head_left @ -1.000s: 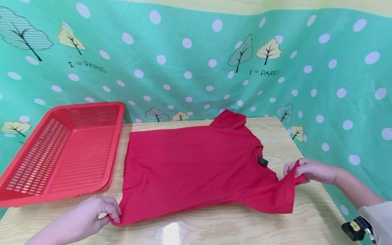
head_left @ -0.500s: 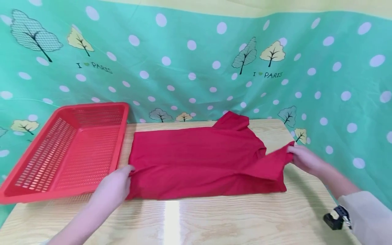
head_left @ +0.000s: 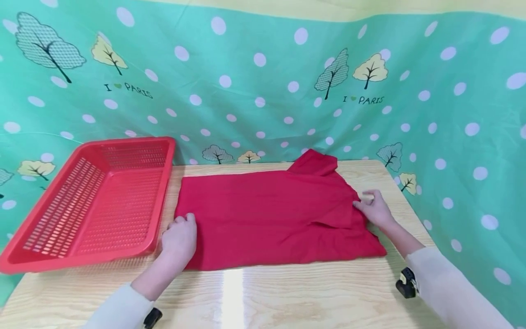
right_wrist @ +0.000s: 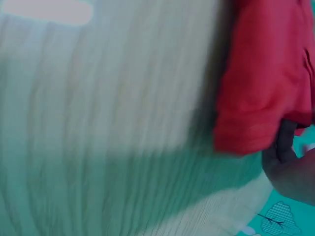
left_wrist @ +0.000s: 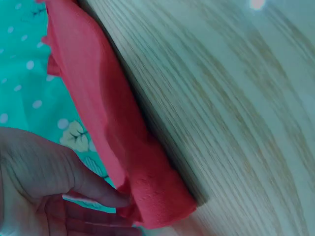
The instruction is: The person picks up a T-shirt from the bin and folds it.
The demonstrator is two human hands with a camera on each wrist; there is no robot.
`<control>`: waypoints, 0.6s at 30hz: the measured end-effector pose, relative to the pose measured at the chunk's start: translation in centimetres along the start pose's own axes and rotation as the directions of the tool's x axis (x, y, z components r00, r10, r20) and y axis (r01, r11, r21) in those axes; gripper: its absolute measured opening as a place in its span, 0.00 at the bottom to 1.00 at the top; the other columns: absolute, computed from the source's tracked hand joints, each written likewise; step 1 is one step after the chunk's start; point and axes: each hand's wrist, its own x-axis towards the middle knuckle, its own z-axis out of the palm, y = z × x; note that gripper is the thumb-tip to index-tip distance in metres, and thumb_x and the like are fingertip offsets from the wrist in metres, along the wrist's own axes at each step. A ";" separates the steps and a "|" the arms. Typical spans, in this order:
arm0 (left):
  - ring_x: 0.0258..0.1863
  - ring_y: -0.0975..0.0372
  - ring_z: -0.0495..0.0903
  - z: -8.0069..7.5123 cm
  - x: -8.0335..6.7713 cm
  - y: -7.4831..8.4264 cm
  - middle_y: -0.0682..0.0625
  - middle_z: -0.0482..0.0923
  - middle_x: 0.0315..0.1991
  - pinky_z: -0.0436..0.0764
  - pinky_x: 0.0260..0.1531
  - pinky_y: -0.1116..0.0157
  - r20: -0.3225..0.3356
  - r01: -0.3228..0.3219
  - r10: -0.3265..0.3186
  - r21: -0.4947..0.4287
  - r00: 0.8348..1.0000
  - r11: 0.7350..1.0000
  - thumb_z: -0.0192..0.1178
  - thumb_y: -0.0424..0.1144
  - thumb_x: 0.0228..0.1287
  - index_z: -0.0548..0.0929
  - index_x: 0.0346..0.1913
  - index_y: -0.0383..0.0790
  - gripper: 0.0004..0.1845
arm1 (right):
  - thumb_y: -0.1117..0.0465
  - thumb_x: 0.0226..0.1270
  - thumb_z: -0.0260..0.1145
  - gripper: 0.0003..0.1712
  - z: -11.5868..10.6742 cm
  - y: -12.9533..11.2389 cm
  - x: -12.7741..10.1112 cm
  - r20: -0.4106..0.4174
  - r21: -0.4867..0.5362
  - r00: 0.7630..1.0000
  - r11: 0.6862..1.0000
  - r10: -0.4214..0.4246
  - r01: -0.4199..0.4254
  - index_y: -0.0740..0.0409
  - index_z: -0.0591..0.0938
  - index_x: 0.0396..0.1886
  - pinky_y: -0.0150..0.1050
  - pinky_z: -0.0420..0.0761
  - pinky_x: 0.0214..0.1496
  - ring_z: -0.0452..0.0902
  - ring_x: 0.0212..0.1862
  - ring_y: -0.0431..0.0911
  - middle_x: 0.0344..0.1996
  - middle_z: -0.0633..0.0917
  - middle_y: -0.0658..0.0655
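Note:
A red T-shirt [head_left: 263, 205] lies across the table, its near side folded over toward the middle and the far sleeve sticking out at the back. My left hand [head_left: 180, 235] is at the hem end on the left. In the left wrist view, the thumb [left_wrist: 101, 189] presses on the red cloth [left_wrist: 147, 189] with fingers curled behind it, pinching the hem. At the collar end on the right is my right hand [head_left: 376, 210], thumb and fingers spread apart, fingertips touching the shirt's edge. The right wrist view shows its fingers [right_wrist: 283, 147] against the cloth, partly hidden.
A red plastic basket [head_left: 117, 201] with slotted walls stands left of the shirt, near the left hand. Behind the wooden table [head_left: 287, 297] hangs a green dotted curtain [head_left: 246, 91], which also runs along the right side.
Both hands lifted the shirt's near side and brought it away from me, over onto the middle. The right hand then let go of the sleeve; the near sleeve now lies folded in.

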 end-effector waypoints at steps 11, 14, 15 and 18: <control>0.67 0.40 0.60 0.3 -1.2 3.2 0.37 0.64 0.66 0.65 0.61 0.42 0.199 -0.386 0.439 -0.256 0.876 0.886 0.58 0.47 0.64 0.70 0.64 0.42 0.27 | 0.58 0.65 0.55 0.13 0.6 -1.5 1.2 0.057 -0.455 0.939 0.828 -0.339 0.327 0.61 0.83 0.34 0.61 0.65 0.48 0.70 0.53 0.61 0.45 0.80 0.65; 0.71 0.41 0.51 0.7 -1.3 3.8 0.41 0.56 0.72 0.58 0.64 0.40 0.330 -0.341 0.441 -0.319 0.834 0.884 0.55 0.55 0.63 0.65 0.68 0.51 0.31 | 0.52 0.68 0.48 0.21 1.2 -2.9 2.1 -0.020 -0.458 0.985 0.878 -0.170 0.142 0.60 0.76 0.23 0.57 0.66 0.46 0.76 0.38 0.56 0.26 0.80 0.60; 0.71 0.41 0.50 0.8 -1.3 4.0 0.42 0.55 0.72 0.58 0.64 0.39 0.356 -0.328 0.435 -0.323 0.827 0.888 0.56 0.55 0.63 0.64 0.69 0.52 0.32 | 0.50 0.68 0.48 0.22 1.5 -3.3 2.4 -0.050 -0.477 0.990 0.874 -0.132 0.093 0.59 0.74 0.21 0.57 0.67 0.44 0.76 0.35 0.56 0.23 0.79 0.60; 0.71 0.39 0.49 0.9 -1.1 4.2 0.41 0.53 0.73 0.55 0.63 0.37 0.398 -0.287 0.405 -0.324 0.823 0.902 0.57 0.56 0.61 0.62 0.70 0.51 0.35 | 0.47 0.68 0.48 0.22 2.6 -3.6 2.8 -0.146 -0.540 0.986 0.842 -0.083 -0.009 0.62 0.74 0.30 0.61 0.65 0.47 0.74 0.41 0.59 0.32 0.79 0.63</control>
